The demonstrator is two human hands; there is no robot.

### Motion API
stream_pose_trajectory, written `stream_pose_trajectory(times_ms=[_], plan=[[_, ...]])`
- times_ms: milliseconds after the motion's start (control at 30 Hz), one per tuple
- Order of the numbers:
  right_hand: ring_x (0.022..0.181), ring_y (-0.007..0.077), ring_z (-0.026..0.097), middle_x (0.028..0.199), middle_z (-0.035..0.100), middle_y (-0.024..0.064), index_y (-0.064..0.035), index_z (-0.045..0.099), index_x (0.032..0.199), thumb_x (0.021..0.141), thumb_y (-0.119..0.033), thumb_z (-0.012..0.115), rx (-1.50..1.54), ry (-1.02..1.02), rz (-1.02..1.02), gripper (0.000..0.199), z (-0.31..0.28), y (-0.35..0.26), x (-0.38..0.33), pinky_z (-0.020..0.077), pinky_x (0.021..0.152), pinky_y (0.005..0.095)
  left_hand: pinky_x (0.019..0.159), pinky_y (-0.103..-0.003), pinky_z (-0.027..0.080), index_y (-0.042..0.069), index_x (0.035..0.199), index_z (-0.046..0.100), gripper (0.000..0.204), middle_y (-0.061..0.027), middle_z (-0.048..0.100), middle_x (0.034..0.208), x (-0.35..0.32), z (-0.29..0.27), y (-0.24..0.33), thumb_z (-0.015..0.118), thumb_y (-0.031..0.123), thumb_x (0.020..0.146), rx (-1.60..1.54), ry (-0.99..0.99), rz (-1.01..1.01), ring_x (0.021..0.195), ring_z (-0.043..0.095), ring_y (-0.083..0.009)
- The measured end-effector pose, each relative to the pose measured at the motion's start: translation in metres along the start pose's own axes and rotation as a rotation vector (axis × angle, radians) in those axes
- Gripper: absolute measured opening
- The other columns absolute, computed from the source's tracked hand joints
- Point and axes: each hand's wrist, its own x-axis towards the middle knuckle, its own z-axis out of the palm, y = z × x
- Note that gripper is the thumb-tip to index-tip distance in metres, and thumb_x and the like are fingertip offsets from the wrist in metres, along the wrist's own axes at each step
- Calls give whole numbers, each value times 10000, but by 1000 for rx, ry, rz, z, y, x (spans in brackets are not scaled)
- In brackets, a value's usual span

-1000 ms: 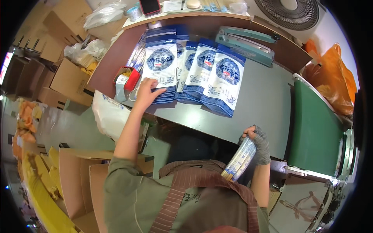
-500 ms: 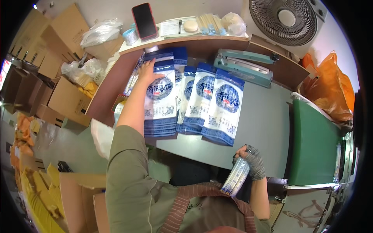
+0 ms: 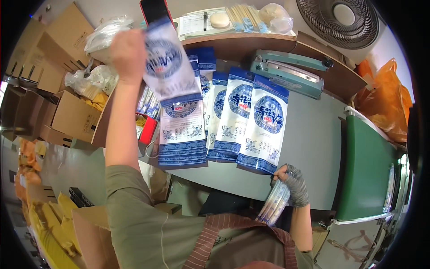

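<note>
My left hand (image 3: 128, 54), blurred by motion, is raised at the far left of the table and grips a blue-and-white pouch (image 3: 166, 67) by its edge. The lifted pouch is tilted above a neat stack of matching flat pouches (image 3: 182, 145). Low on the right, my right hand (image 3: 293, 184), in a grey fingerless covering, is closed round a bundle of wrapped chopsticks (image 3: 274, 204). Its lower end reaches down against my apron (image 3: 242, 240). Several plumper pouches (image 3: 268, 117) lie overlapping in the middle of the table.
A teal heat sealer (image 3: 291, 74) stands at the table's back right. On the back ledge are a phone (image 3: 152, 11), paper, a pen and bundled sticks (image 3: 246, 18). A red box (image 3: 147, 130) and wrapped chopsticks (image 3: 148, 101) sit left of the stack. A green board (image 3: 369, 168) stands right.
My left hand has gone from resting on the stack to up and left, lifting one pouch off it. My right hand keeps its hold on the chopsticks, almost unmoved.
</note>
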Motion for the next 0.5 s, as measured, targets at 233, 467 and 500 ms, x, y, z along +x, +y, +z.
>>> stream_pose_trajectory(times_ms=[233,467,500], plan=[[683,165,622,775,642,79,-18,622,866,820,-146,688,-7,-11,-63,151,-10,7,-11,530,634,297,755,-277,486,61,1028,645,206,-46,670,941,108,-68,49,700,127,841,-427,-56,-397,875,634,-164],[659,185,632,758,632,86,-10,613,861,799,-150,691,29,52,-165,172,-28,7,-60,543,618,311,777,-213,498,-6,1094,613,270,-44,655,1016,139,-38,186,673,137,872,-1981,-1015,-346,888,611,-94],[661,182,631,759,633,85,-9,614,859,798,-154,692,46,70,-171,175,-33,7,-69,541,623,310,759,-210,498,5,1073,617,253,-32,662,992,139,-30,213,681,142,869,-2094,-1075,-342,865,612,-84]])
